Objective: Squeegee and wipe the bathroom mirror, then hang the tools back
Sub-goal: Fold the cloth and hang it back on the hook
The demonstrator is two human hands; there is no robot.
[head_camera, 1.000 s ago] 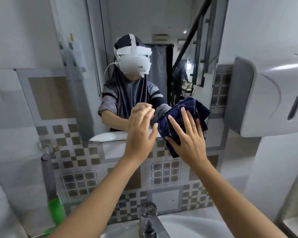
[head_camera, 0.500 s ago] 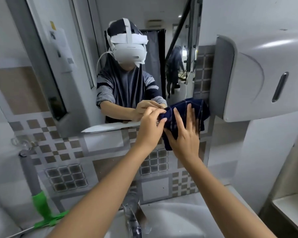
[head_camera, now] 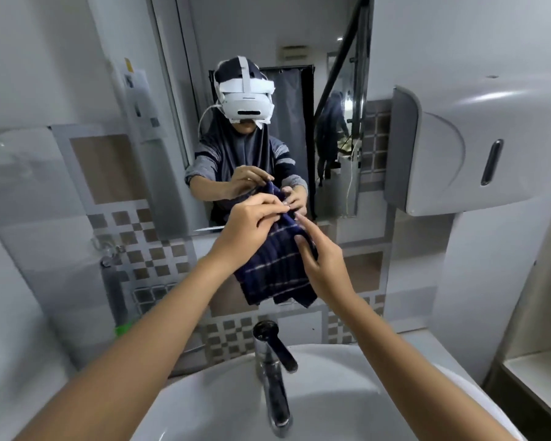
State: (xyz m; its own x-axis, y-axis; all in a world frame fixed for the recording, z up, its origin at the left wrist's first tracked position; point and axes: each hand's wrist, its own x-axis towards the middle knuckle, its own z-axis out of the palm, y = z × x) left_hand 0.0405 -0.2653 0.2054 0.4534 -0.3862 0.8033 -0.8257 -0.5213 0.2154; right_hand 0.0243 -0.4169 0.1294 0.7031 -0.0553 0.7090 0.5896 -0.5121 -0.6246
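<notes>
Navy striped cloth (head_camera: 277, 268) hangs pinched at its top by the left hand (head_camera: 252, 224); the right hand (head_camera: 318, 262), fingers open, only touches it. A slack pinch could drop it into the sink (head_camera: 204, 405).

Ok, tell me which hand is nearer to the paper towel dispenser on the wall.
Right. The right hand is at the striped cloth's right edge, on the side of the paper towel dispenser. The left hand pinches the cloth's top, farther left.

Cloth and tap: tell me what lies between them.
In the head view, only bare patterned wall tile shows between the hanging cloth and the tap below it.
</notes>
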